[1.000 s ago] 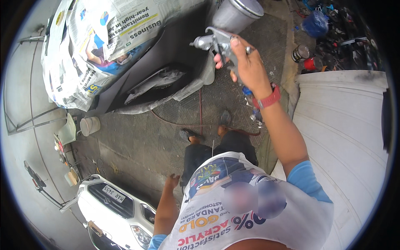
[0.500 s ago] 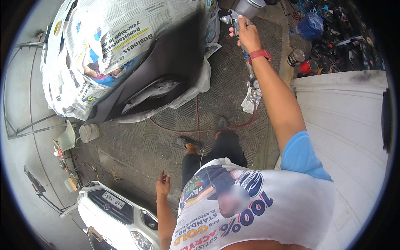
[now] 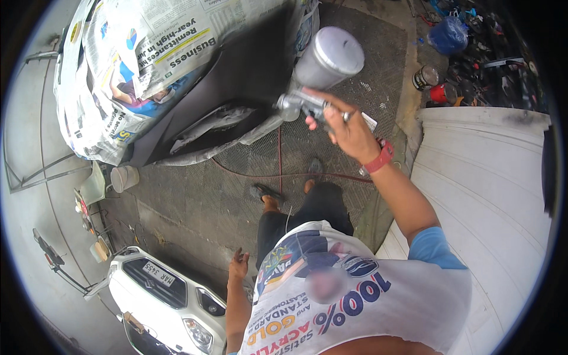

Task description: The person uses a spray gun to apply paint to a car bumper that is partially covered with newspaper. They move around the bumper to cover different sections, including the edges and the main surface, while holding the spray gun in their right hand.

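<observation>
My right hand point(image 3: 350, 129), with a red watch on its wrist, is wrapped round a metal spray gun point(image 3: 307, 107). A large pale cup point(image 3: 329, 58) sits on the gun's far side. The nozzle points left, close to the right end of a dark grey car bumper point(image 3: 242, 74); whether paint is coming out I cannot tell. A slanted opening point(image 3: 213, 127) in the bumper has crumpled covering inside. Newspaper point(image 3: 171, 44) masks the car body around it. My left hand point(image 3: 238, 264) hangs low by my side, holding nothing, its fingers loosely apart.
A red hose point(image 3: 280, 154) runs across the floor before my feet. A white car point(image 3: 183, 316) stands at the lower left, near a bucket point(image 3: 124, 178). To the right are a ribbed white panel point(image 3: 479, 171), paint cans point(image 3: 425, 78) and a blue bag point(image 3: 445, 36).
My right hand has brought the spray gun nearer to me and leftward, from the far end of the bumper to beside its opening. My left hand has barely moved.
</observation>
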The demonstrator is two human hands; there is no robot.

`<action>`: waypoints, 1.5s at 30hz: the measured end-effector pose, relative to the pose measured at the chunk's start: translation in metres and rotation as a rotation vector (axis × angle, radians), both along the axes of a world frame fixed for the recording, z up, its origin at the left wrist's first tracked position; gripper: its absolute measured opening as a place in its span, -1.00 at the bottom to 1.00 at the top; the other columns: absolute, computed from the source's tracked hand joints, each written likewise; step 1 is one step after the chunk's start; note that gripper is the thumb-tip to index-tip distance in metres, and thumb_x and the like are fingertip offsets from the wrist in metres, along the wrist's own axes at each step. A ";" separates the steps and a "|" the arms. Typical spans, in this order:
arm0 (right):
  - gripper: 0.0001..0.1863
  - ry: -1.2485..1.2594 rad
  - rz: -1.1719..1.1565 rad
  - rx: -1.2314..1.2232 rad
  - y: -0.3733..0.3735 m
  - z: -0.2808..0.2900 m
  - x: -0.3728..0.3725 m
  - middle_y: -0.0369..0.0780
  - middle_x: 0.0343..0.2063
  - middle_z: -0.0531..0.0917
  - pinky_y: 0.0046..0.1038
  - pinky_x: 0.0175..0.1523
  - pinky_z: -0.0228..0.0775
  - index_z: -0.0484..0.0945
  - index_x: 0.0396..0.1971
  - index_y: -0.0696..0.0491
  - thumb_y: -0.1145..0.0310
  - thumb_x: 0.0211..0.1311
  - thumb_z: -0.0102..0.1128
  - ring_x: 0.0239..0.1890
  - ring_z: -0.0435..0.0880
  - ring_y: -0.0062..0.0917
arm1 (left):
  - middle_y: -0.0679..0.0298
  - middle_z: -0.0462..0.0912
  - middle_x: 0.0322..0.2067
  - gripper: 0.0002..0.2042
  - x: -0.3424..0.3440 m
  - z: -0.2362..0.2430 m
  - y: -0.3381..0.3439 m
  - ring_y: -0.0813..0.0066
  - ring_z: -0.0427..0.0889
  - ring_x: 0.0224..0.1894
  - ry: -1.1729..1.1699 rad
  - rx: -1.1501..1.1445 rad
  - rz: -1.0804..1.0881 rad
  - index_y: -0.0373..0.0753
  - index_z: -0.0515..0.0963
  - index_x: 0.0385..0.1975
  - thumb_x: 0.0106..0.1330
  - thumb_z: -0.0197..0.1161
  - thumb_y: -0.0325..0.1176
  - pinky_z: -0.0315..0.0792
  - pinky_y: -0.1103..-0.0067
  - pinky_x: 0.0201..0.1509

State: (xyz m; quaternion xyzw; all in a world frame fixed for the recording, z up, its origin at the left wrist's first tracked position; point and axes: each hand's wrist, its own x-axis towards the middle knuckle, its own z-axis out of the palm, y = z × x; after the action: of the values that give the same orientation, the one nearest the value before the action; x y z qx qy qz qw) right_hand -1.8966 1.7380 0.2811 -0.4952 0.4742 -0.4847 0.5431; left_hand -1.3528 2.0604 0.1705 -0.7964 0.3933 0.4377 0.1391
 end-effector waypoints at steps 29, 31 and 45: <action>-0.54 0.135 -0.120 0.092 0.052 -0.128 0.037 -0.27 -0.32 0.80 -0.49 -0.04 0.63 0.60 0.44 0.03 0.18 0.76 0.02 -0.29 0.70 -0.71 | 0.00 0.84 -0.13 -0.76 -0.120 -0.040 0.005 -0.10 0.80 0.00 0.507 -0.123 -0.618 -0.18 0.75 -0.08 0.42 0.36 -0.19 0.64 0.14 0.16; -0.55 0.226 -0.248 0.076 0.046 -0.133 0.032 -0.27 -0.34 0.80 -0.49 -0.08 0.63 0.60 0.44 0.02 0.18 0.76 0.04 -0.31 0.70 -0.71 | -0.01 0.83 -0.18 -0.80 -0.118 -0.046 0.016 -0.08 0.82 -0.07 0.509 -0.055 -0.593 -0.17 0.74 -0.09 0.42 0.33 -0.25 0.66 0.15 0.07; -0.56 0.236 -0.200 -0.040 0.082 -0.273 0.046 -0.14 0.05 0.82 -0.45 0.09 0.66 0.58 0.47 -0.01 0.25 0.74 0.07 -0.09 0.82 -0.58 | 0.35 0.78 -0.10 -0.74 -0.071 -0.123 0.129 0.48 0.69 0.00 1.009 0.417 0.388 -0.27 0.72 -0.03 0.46 0.52 -0.25 0.54 0.49 0.17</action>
State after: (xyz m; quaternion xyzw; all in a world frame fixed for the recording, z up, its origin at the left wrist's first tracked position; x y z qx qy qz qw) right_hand -1.8510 1.8203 0.0085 -0.5097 0.5719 -0.4841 0.4229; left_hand -1.4241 2.1896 0.0478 -0.5025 0.1631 0.8490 0.0056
